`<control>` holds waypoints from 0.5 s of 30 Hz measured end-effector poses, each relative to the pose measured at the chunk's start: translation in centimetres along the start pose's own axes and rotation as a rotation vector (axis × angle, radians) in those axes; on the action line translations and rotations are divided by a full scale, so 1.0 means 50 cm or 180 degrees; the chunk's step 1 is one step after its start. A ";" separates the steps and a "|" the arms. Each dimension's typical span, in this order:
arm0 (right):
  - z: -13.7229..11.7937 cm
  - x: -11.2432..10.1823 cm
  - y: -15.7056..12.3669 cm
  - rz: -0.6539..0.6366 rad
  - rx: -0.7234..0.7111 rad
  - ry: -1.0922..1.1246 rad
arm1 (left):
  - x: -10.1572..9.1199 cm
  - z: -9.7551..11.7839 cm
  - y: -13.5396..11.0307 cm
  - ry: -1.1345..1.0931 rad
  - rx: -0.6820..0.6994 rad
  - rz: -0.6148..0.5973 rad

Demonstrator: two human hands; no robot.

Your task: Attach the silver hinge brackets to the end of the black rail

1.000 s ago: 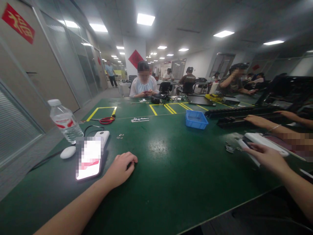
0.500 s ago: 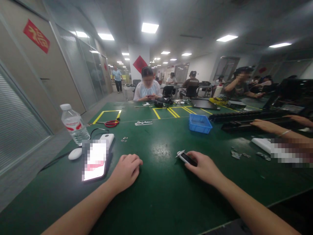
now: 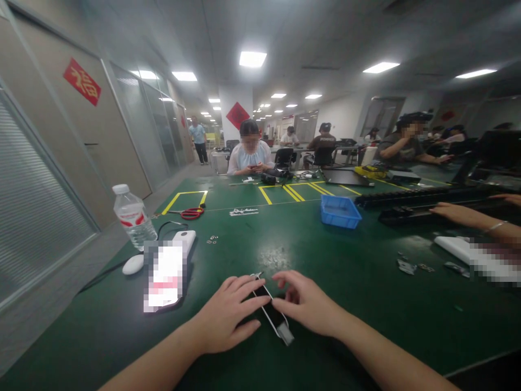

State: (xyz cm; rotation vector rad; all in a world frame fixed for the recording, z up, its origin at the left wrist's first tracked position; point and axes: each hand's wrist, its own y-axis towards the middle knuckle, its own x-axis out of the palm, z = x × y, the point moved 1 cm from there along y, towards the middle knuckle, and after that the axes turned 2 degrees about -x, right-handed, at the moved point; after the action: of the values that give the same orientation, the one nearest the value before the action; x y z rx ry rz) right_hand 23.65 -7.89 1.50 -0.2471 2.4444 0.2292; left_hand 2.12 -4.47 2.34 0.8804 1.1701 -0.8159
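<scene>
A slim dark device (image 3: 272, 314) with a white rim and a grey clip at its near end lies slanted on the green table (image 3: 345, 282), close in front of me. My left hand (image 3: 230, 317) rests on its left side with the fingers stretched flat over it. My right hand (image 3: 306, 301) meets it from the right, thumb and curled fingers gripping its edge. Both hands hide part of the device's middle.
To the left lie a lit phone (image 3: 165, 274), a white mouse (image 3: 133, 264), a white power bank (image 3: 185, 238) and a water bottle (image 3: 132, 217). Red scissors (image 3: 192, 213) and a blue bin (image 3: 340, 210) sit farther back. A co-worker's arm (image 3: 464, 215), a white tray (image 3: 456, 247) and small metal parts (image 3: 407, 266) are at right.
My right hand has carried the slim device from the right side of the table to the middle. My left hand has opened from a loose fist and laid its fingers on it.
</scene>
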 end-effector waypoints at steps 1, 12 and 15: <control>0.030 -0.034 -0.010 0.0220 0.0049 -0.0052 | -0.001 0.000 0.001 0.0023 0.0021 -0.0054; 0.474 -0.456 -0.221 0.1989 0.2354 -0.2289 | 0.006 -0.007 0.006 0.0094 0.0136 -0.0012; 0.499 -0.479 -0.240 0.1987 0.2450 -0.2276 | 0.008 -0.008 0.006 0.0071 0.0147 0.0031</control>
State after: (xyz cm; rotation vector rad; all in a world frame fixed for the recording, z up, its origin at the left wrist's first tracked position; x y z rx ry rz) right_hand 59.77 -10.98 -3.59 0.8030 1.6601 -0.3193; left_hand 2.28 -4.00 1.94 0.9345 1.1695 -0.8298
